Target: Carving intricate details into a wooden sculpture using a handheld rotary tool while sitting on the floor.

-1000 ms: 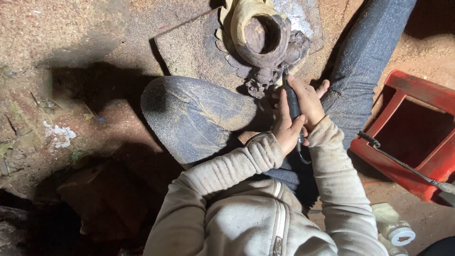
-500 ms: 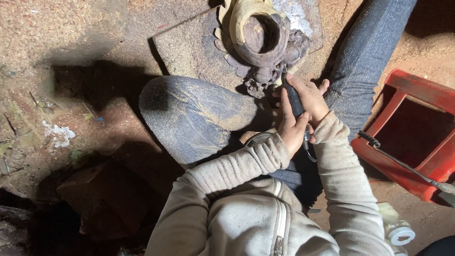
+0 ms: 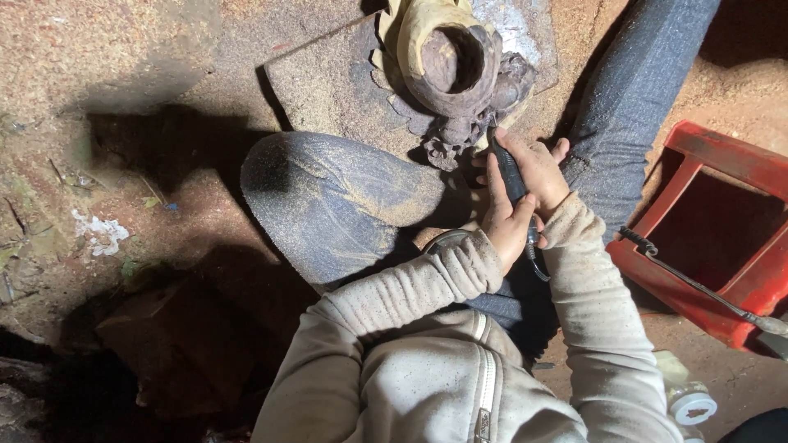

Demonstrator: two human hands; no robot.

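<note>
Head view: person is sitting on the sawdust-covered floor (image 3: pixel 123 74) with legs in dusty blue jeans (image 3: pixel 345 205) bent around a flat wooden board (image 3: pixel 328 82).

Wood carving (image 3: pixel 451 74) is standing on that board between the knees; it has a hollow rounded top, yellowish on one side and dark brown on the other, with knobbly floral shapes along its lower edge.

Right hand (image 3: pixel 538 168) is wrapping its fingers around a black rotary carving tool (image 3: pixel 509 172), and the tool tip is touching the carving's lower right edge. Left hand (image 3: pixel 505 221) is closing on the same tool just behind the right hand, thumb lying along the shaft. Both hands are curled tight on the tool and touching each other. A dark cable (image 3: pixel 535 254) is looping down from the tool's back end past the left wrist.

Both arms are wearing grey ribbed sleeves (image 3: pixel 410 287) of a zipped jacket, dusted with sawdust.

Red plastic stool (image 3: pixel 714 230) is lying on its side to the right, well apart from the hands, with a thin metal rod (image 3: pixel 698 283) resting across it. White-capped bottle (image 3: pixel 685 398) is lying near the bottom right corner. Paper scraps (image 3: pixel 98 234) are lying on the floor at far left.
</note>
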